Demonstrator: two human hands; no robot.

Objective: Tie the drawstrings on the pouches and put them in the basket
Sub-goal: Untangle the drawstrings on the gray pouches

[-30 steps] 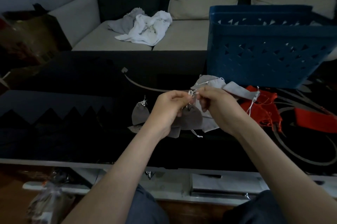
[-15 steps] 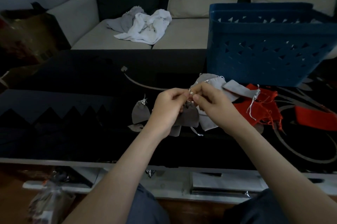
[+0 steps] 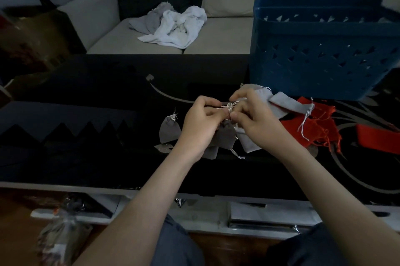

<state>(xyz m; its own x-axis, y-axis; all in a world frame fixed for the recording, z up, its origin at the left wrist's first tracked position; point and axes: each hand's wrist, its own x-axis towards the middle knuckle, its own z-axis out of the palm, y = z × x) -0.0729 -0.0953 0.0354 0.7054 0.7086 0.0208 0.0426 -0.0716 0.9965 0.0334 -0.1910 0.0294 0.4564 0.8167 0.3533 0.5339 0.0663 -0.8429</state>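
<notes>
Right at the near edge, a crinkled plastic bag (image 3: 58, 235) sits low on the left, below the pale rim of the black glass table (image 3: 86, 136). Two bare forearms reach over that rim and meet mid-table. The left hand (image 3: 201, 123) pinches the drawstring (image 3: 230, 106) with curled fingers. The right hand (image 3: 257, 123) pinches the same white cord from the other side, knuckles almost touching. One dark grey pouch (image 3: 225, 138) hangs just beneath both hands, over the tabletop.

Just left of it, one tied grey pouch (image 3: 168, 131) lies on the glass, its knot on top. Around and behind the right hand lie light grey pouches (image 3: 285, 104), perhaps three; they overlap in dim light, so the count is unsure. To the right, a heap of red pouches (image 3: 311, 129) trails loose threads, with one more red piece flat at the far right.

Beyond them, one blue basket (image 3: 324, 53) with triangular cut-outs stands on the table's far right corner, just beside the pouches. Behind the table runs a beige sofa (image 3: 129, 40), with two crumpled towels (image 3: 177, 25), one white and one grey, on its seat.
</notes>
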